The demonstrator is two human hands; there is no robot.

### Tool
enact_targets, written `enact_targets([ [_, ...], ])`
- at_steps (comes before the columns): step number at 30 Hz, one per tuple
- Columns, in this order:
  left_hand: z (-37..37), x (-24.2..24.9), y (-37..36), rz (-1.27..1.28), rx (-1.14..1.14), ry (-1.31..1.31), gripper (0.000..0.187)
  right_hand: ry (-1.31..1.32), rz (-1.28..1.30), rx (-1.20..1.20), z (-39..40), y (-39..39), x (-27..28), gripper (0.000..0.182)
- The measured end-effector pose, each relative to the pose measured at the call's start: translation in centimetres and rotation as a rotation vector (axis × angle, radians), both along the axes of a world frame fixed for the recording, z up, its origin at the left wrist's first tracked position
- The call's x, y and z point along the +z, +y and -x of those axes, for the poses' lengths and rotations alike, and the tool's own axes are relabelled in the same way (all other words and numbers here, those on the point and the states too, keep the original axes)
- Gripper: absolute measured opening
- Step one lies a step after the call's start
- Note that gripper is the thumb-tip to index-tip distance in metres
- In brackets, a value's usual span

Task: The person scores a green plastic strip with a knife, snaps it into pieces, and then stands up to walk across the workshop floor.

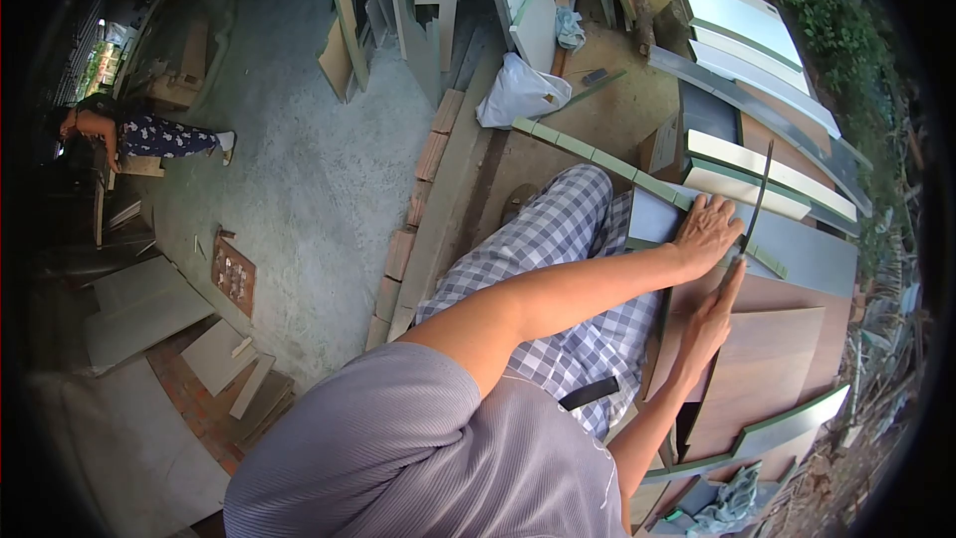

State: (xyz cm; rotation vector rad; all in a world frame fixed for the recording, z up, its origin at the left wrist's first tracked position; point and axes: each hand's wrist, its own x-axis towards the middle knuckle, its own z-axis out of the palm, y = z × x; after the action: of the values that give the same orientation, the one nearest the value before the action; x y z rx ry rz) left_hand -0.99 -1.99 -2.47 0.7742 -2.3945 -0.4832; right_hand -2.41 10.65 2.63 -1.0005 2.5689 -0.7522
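Note:
My left hand [708, 235] presses down on a long, narrow green strip [588, 151], its fingers bent over the strip. Evenly spaced cross lines mark the strip, which passes under the hand and shows again beyond it. My right hand [713, 314] is closed round the near end of a narrow saw [760, 191]. The saw's long, thin dark blade points away from me and stands across the strip just beside my left fingers. Its teeth are too small to make out, and my fingers hide the handle. Under the strip is a grey-blue board [817, 257].
Stacked pale panels [742, 15] and brown boards [762, 369] lie on the right. A white sack [523, 92] rests near the strip's far end. More boards [423, 20] lean upright at the back. Another person [149, 134] bends over at the far left.

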Motion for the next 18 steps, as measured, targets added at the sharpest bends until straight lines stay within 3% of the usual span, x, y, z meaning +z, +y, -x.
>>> enact_targets([
  [4, 0.0, -0.2, -0.1, -0.012, -0.014, -0.016, 0.014, 0.111, 0.097, 0.031, -3.6, 4.9, -0.6, 0.059],
  [6, -0.1, -0.2, 0.0, 0.011, -0.013, -0.017, 0.015, -0.007, 0.034, -0.049, -4.2, 6.6, -1.1, 0.061],
  [11, -0.1, -0.1, 0.0, -0.012, -0.022, -0.001, 0.016, 0.041, 0.086, 0.016, -1.0, 1.4, -0.1, 0.060],
  [13, -0.2, -0.2, 0.0, -0.018, -0.019, 0.027, 0.015, -0.063, 0.062, -0.024, 0.4, -1.2, 0.4, 0.059],
  [18, -0.1, -0.1, 0.0, -0.006, 0.001, -0.025, 0.015, -0.015, 0.111, 0.000, 0.1, -0.5, 0.0, 0.057],
])
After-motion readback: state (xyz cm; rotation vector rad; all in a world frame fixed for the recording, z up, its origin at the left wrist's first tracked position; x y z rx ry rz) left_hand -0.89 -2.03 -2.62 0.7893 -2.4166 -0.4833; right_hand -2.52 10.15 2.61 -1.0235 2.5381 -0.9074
